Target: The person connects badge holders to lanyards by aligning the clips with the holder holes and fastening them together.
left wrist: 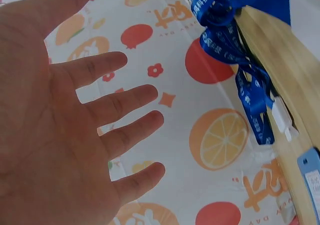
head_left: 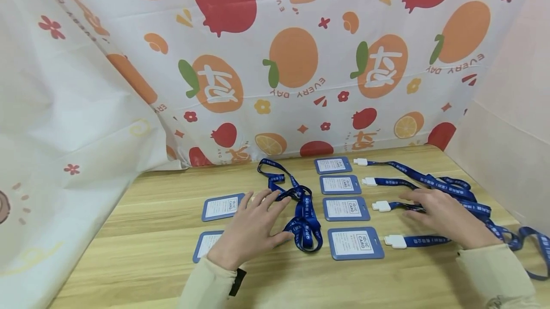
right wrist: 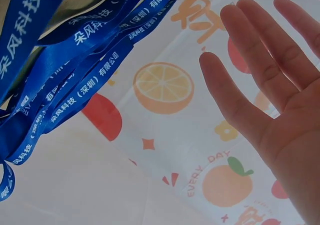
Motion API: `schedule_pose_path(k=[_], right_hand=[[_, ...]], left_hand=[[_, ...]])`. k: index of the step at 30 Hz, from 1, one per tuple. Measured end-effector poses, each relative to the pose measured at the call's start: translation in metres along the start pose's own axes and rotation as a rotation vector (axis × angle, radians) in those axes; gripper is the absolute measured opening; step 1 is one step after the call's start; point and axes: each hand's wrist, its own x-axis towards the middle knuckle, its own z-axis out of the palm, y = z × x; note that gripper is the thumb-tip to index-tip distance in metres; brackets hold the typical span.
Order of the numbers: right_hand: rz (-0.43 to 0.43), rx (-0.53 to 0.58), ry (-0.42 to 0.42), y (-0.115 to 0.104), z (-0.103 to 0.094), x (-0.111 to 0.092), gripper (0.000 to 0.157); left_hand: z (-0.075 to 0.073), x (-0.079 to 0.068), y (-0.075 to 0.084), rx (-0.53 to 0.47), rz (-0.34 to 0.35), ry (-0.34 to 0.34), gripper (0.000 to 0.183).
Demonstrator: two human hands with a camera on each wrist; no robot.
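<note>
My left hand [head_left: 253,230] hovers with spread fingers between two blue ID card holders on the left and a bunched pile of blue lanyards [head_left: 306,220]. One holder [head_left: 216,207] touches the fingertips' outline; the lower holder [head_left: 206,244] is partly hidden by the hand. My right hand [head_left: 442,213] is over several blue lanyards laid out on the right, fingers extended; contact cannot be told. White clips [head_left: 381,206] on those lanyards point left toward a column of holders [head_left: 345,208]. In both wrist views the palms are bare, with the lanyards [right wrist: 95,75] off to the side.
The wooden table [head_left: 129,232] backs onto a fruit-printed cloth [head_left: 253,60]. White cloth [head_left: 73,122] stands at the left, and a pale wall panel [head_left: 511,118] at the right. A lanyard loop [head_left: 541,251] lies by the right sleeve.
</note>
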Motion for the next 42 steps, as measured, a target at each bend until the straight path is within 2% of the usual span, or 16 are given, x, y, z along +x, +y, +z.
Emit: schedule_pose_path(k=[7, 11, 20, 26, 32, 38, 42], right_hand=[[-0.004, -0.003, 0.012, 0.001, 0.0, 0.001, 0.038], [-0.018, 0.005, 0.014, -0.001, 0.0, 0.002, 0.037], [-0.05, 0.016, 0.03, -0.006, 0.0, 0.006, 0.037], [-0.036, 0.017, 0.019, -0.006, -0.001, 0.006, 0.037], [-0.052, 0.016, 0.029, -0.002, 0.002, 0.004, 0.037], [-0.053, 0.024, 0.029, -0.003, 0.002, 0.004, 0.037], [-0.048, 0.025, 0.027, -0.004, 0.0, 0.006, 0.038]], left_hand=[[0.005, 0.011, 0.008, -0.032, 0.044, -0.006, 0.067], [0.007, 0.016, 0.014, -0.041, 0.039, -0.025, 0.069], [0.009, 0.025, 0.027, 0.015, 0.076, -0.058, 0.07], [0.011, 0.032, 0.034, 0.019, 0.084, -0.117, 0.068], [0.021, 0.042, 0.044, 0.013, 0.094, -0.154, 0.068], [0.026, 0.051, 0.056, -0.025, 0.124, -0.203, 0.068], [0.027, 0.054, 0.061, -0.065, 0.116, -0.235, 0.067]])
